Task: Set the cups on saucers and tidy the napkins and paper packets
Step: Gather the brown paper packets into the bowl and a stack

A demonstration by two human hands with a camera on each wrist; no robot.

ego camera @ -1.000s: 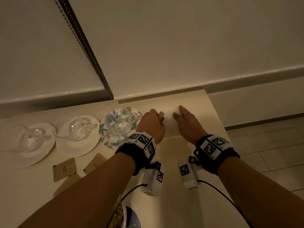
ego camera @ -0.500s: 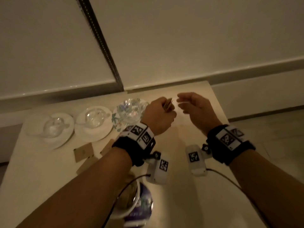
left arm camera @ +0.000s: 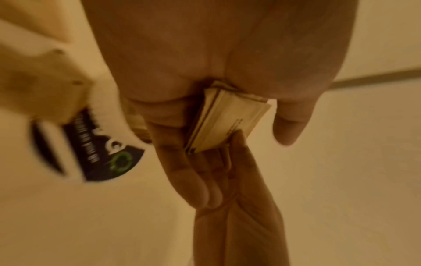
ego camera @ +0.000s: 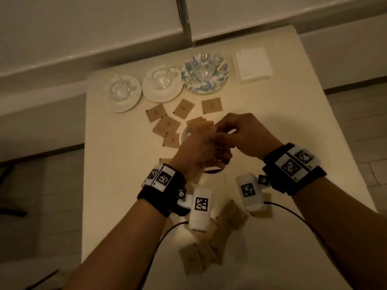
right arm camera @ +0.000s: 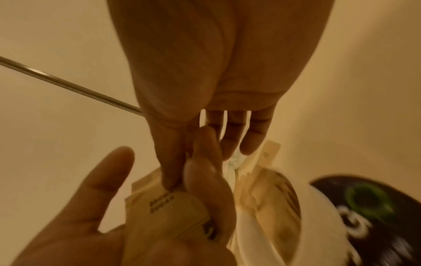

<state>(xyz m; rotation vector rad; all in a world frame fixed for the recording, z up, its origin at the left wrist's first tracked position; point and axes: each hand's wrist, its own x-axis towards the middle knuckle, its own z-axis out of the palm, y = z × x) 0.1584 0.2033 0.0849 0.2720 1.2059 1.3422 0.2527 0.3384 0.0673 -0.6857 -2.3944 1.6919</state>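
A stack of brown paper packets [left arm camera: 224,118] is clasped in the left hand [ego camera: 193,150] grip above the tabletop [ego camera: 293,130]; its top packet is pinched by the right hand [ego camera: 246,135] over a white paper cup [right arm camera: 303,221].

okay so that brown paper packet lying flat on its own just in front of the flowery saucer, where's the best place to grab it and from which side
Probably by its near edge. The packet lies flat on the table with nothing on it, so there is no side to wrap. The flowery saucer sits close behind it, while the near side is bare. Come from above, slide a fingertip under that edge and pinch.
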